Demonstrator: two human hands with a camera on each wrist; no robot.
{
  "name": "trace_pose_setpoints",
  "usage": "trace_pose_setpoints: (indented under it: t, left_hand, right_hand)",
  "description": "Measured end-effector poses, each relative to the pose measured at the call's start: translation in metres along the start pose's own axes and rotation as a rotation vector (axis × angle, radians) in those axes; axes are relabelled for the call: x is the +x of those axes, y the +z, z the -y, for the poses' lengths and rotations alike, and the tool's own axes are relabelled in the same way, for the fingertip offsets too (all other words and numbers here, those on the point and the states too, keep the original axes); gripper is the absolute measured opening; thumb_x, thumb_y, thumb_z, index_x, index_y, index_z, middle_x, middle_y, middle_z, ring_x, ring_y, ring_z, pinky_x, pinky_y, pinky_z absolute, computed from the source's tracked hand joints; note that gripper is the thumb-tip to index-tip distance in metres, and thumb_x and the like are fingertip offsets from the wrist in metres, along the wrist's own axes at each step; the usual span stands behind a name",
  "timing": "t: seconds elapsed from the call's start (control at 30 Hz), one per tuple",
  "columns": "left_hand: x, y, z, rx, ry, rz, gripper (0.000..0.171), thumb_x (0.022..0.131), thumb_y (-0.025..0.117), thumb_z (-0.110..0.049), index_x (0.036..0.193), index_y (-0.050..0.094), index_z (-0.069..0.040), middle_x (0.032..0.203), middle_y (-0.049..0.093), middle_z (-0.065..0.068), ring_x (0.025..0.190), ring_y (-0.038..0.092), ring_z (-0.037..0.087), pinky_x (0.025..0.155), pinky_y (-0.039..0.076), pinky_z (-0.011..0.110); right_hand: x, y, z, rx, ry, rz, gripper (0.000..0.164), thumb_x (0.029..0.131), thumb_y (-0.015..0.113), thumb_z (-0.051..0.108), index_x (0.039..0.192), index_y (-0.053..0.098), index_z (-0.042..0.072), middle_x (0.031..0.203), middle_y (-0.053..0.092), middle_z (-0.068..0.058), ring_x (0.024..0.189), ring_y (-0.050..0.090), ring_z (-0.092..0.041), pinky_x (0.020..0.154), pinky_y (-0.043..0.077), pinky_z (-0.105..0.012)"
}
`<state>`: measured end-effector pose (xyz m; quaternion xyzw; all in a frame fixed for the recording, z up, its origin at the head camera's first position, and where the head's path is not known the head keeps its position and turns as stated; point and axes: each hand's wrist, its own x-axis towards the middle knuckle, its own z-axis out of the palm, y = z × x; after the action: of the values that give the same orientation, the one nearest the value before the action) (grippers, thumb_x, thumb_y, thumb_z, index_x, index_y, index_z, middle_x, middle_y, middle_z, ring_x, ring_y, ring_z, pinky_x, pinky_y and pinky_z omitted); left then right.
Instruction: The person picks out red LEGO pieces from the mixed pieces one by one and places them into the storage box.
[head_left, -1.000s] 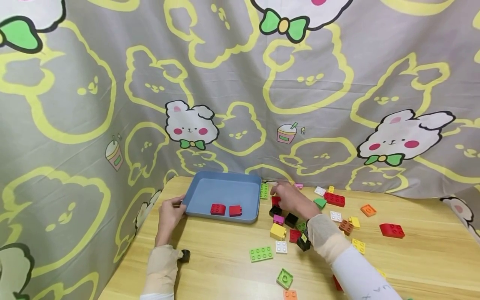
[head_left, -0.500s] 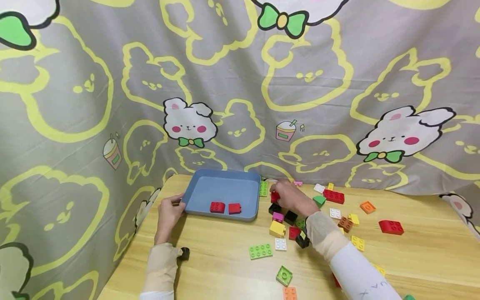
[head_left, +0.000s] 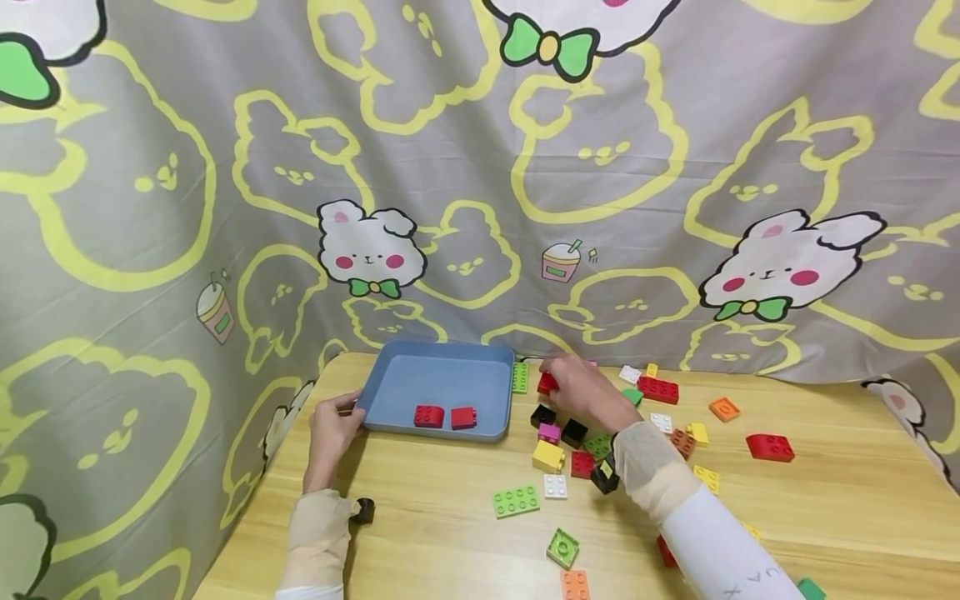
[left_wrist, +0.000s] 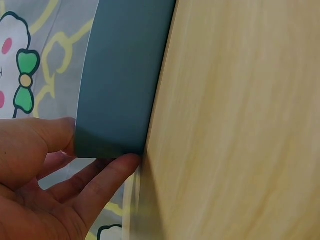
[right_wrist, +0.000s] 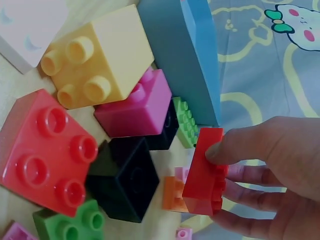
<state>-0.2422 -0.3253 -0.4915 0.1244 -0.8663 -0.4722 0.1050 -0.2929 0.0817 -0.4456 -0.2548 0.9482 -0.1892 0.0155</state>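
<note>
A blue tray [head_left: 442, 348] lies at the back left of the table, with a red curved brick [head_left: 428, 416] and a red brick [head_left: 462, 417] inside near its front wall. At the tray's left front corner, my left hand [head_left: 332, 425] grips the edge; in the left wrist view the thumb is on the rim and the fingers reach under the tray [left_wrist: 120, 75]. To the right of the tray, my right hand [head_left: 577, 385] pinches a red brick [right_wrist: 205, 172] between thumb and fingers. That brick is held above the table, studs toward the fingers.
Loose bricks surround the right hand: a yellow brick [head_left: 548, 456], a magenta brick [head_left: 549, 432], black bricks [head_left: 574, 432] and a red brick [head_left: 582, 464]. A light green brick [head_left: 520, 377] lies against the tray's right side. A patterned curtain [head_left: 465, 167] hangs behind the table.
The red brick in my right hand has come up slightly from among the other bricks. My left hand stays at the tray's corner. The head view has shifted a little.
</note>
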Motion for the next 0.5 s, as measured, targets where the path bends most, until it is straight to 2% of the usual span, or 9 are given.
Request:
trace_pose_setpoints:
  t: [0.17,0.33,0.4,0.5]
  left_hand:
    - [0.0,0.001,0.0,0.004,-0.007,-0.006,0.04,0.088,0.057,0.003,0.127,0.064,-0.002,0.11,0.064,0.027,0.09,0.065,0.031,0.065,0.058,0.027]
    - [0.0,0.001,-0.001,-0.001,-0.008,-0.002,0.04,0.088,0.057,0.002,0.127,0.063,-0.002,0.11,0.064,0.028,0.091,0.065,0.031,0.066,0.058,0.029]
    - [0.0,0.001,-0.001,-0.004,-0.008,-0.003,0.04,0.088,0.057,0.002,0.127,0.064,-0.002,0.11,0.064,0.028,0.091,0.065,0.031,0.067,0.058,0.03]
    - [0.0,0.001,0.0,-0.004,-0.006,-0.008,0.04,0.088,0.057,0.002,0.127,0.064,-0.002,0.11,0.064,0.027,0.091,0.065,0.031,0.068,0.058,0.032]
  right_hand:
    - [-0.001,-0.005,0.007,-0.029,-0.009,-0.027,0.022,0.083,0.074,0.013,0.104,0.069,0.008,0.081,0.056,0.002,0.069,0.049,-0.016,0.056,0.043,-0.029]
    - [0.002,-0.01,0.018,-0.066,-0.048,-0.06,0.023,0.083,0.076,0.022,0.099,0.066,0.009,0.071,0.051,-0.001,0.064,0.046,-0.017,0.053,0.04,-0.031]
    - [0.005,-0.011,0.022,-0.102,-0.088,-0.083,0.024,0.083,0.075,0.022,0.1,0.066,0.007,0.075,0.053,-0.001,0.066,0.047,-0.017,0.056,0.042,-0.031]
    - [0.008,-0.01,0.028,-0.149,-0.152,-0.127,0.03,0.082,0.076,0.018,0.107,0.068,0.005,0.09,0.061,-0.004,0.076,0.053,-0.018,0.066,0.05,-0.032]
